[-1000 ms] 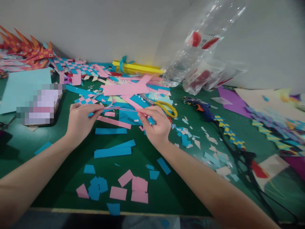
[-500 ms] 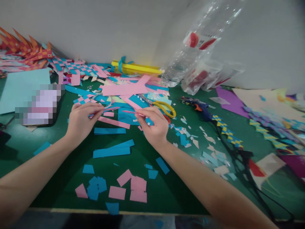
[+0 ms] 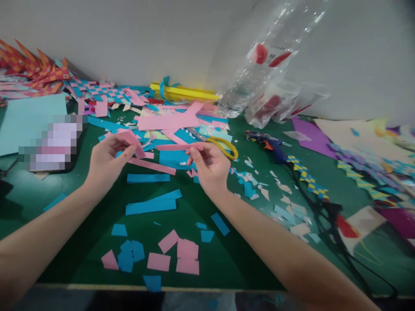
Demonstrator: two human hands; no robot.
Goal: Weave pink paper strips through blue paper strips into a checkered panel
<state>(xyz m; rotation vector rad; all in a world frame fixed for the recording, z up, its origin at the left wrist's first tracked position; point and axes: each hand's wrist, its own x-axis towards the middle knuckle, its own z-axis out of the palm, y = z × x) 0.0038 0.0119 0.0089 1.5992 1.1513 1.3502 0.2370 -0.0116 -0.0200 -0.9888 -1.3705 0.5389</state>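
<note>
My left hand pinches a pink paper strip above the green table. A second pink paper strip is pinched by my right hand and points left toward the first. The two strips are apart. Yellow-handled scissors lie just behind my right hand. Blue strips and a long pink strip lie on the table below my hands.
Pink and blue paper squares are scattered near the front edge. Woven paper pieces lie at the back left. A clear plastic bottle leans at the back. A glue gun with a black cable lies to the right, beside coloured paper sheets.
My hands have drawn apart, and the pink strip held between them is now two pieces, one in each hand. My left hand has lifted its piece slightly.
</note>
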